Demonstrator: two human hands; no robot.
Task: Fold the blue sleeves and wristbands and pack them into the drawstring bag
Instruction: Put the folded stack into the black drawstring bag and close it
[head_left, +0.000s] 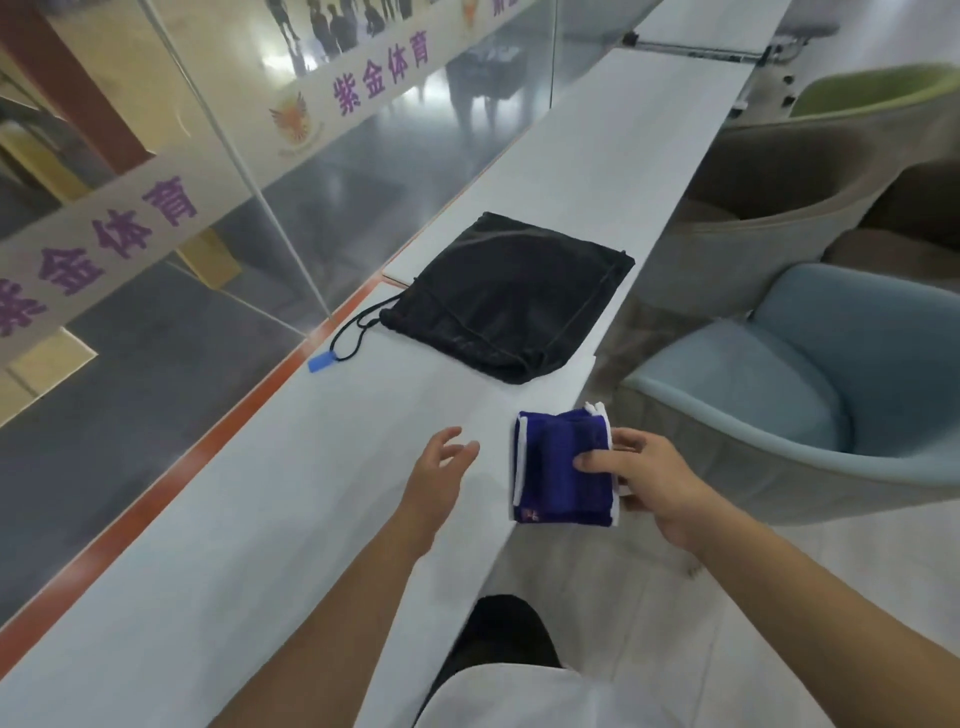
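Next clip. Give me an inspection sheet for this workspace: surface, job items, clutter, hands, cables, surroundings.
Surface: long white counter, orange strip along its left edge.
Job's things: black drawstring bag lies flat mid-counter, its cord and blue tag trailing left; folded blue bundle with white trim at the counter's right edge.
Clutter: nothing seen.
Hands: right hand pinches the bundle, thumb on top; left hand open above the counter, holding nothing.
Cables: nothing seen, apart from the bag's cord.
Surroundings: glass wall with purple lettering to the left; blue chair and others to the right.
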